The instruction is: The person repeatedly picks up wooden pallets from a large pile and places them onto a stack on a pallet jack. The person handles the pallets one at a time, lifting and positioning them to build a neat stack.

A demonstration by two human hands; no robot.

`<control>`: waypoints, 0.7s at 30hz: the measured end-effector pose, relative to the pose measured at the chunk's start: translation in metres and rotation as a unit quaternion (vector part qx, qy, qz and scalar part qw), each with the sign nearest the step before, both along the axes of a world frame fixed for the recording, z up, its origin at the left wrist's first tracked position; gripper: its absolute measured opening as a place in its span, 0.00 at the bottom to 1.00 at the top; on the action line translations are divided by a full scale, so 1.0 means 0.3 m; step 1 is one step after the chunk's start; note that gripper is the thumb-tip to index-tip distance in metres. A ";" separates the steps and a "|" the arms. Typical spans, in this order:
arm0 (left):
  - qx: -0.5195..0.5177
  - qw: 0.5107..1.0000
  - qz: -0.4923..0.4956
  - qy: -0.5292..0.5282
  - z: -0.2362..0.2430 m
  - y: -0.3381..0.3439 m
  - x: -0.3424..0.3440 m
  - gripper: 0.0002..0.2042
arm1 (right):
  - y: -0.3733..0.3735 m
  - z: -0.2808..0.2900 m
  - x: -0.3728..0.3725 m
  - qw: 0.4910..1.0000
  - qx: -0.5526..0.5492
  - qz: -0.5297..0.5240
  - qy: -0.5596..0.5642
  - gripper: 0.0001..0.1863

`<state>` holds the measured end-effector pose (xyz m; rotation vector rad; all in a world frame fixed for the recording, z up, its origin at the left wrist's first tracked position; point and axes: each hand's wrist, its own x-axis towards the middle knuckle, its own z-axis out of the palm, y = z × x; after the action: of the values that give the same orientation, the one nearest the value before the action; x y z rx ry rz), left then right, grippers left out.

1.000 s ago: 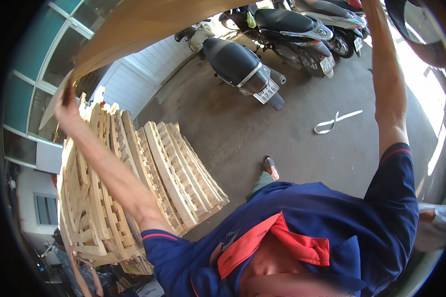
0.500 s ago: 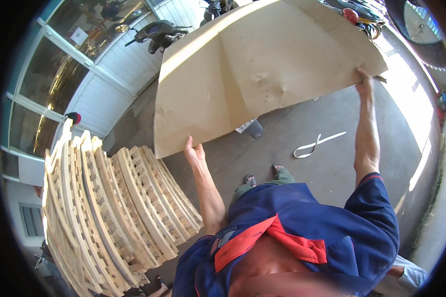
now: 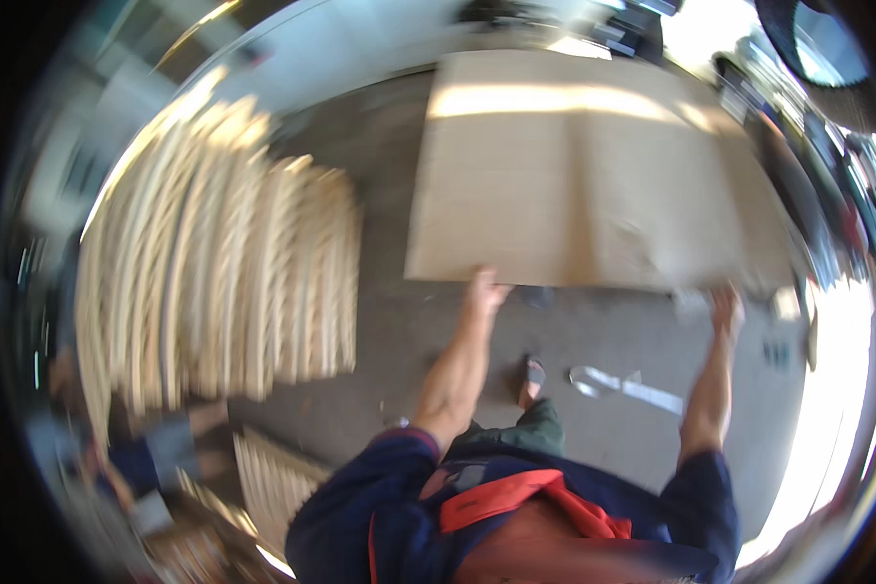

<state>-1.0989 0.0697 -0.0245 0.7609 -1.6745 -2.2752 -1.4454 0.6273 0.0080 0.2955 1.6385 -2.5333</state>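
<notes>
A large brown cardboard sheet [image 3: 516, 185] with a vertical crease stretches out in front of me above the floor. My left hand [image 3: 484, 290] grips its near edge toward the left part, thumb on top and fingers hidden underneath. Farther right, my right hand [image 3: 726, 310] is closed on the same edge near the right corner, somewhat blurred. A band of sunlight crosses the far part of the sheet.
Tall stacks of wooden pallets [image 3: 214, 263] stand to my left, with more slatted wood [image 3: 273, 477] behind them. Another person [image 3: 156, 457] is at the lower left. A white strap [image 3: 623, 387] lies on the grey floor [image 3: 603, 438] near my feet. Blurred motorbikes line the far right.
My view has swung left, bringing the other person and more wood into sight. The sheet has come lower and more level, both hands still on it. One foot has stepped.
</notes>
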 end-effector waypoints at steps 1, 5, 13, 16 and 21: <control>-0.084 0.995 -0.029 -0.055 0.048 0.006 0.008 0.17 | -0.040 -0.018 -0.045 0.997 -0.044 0.045 -0.043 0.25; 0.164 0.948 0.115 -0.249 0.237 -0.018 0.194 0.31 | -0.179 -0.129 0.057 0.958 0.083 0.249 -0.115 0.14; 0.192 0.821 0.509 -0.176 0.229 0.037 1.455 0.23 | -1.049 -0.247 1.169 0.694 0.208 0.639 -0.257 0.26; 0.022 0.794 0.594 -0.127 0.232 0.059 1.903 0.21 | -1.499 -0.018 1.443 0.596 0.193 0.763 -0.162 0.22; 0.134 0.640 0.755 0.044 0.309 0.002 2.451 0.19 | -2.176 0.503 1.895 0.530 0.175 0.807 0.196 0.15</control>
<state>-0.3637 0.0702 0.0681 1.3113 -0.1388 -1.1418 -0.8769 -0.0256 0.1590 -1.2573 1.2180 -0.7537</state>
